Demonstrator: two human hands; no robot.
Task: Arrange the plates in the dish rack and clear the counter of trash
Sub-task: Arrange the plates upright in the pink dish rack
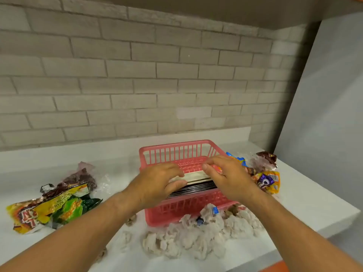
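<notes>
plates held on edge in pink rack while trash rings the counter

a person's left hand (157, 183) grips the left end of a row of plates (198, 183), fingers curled over the rims and thumb on the near side. the right hand (225, 177) curls its fingers over the rims at the other end. the plates stand on edge in the near half of the pink dish rack (176, 150), apparently braced from both ends so the row does not tip. the clearing looks not yet begun: snack wrappers (55, 207) lie at the left of the white counter (59, 163), more wrappers (267, 181) lie just beside the rack's right wall, and crumpled tissue (196, 238) is heaped against its front.
</notes>
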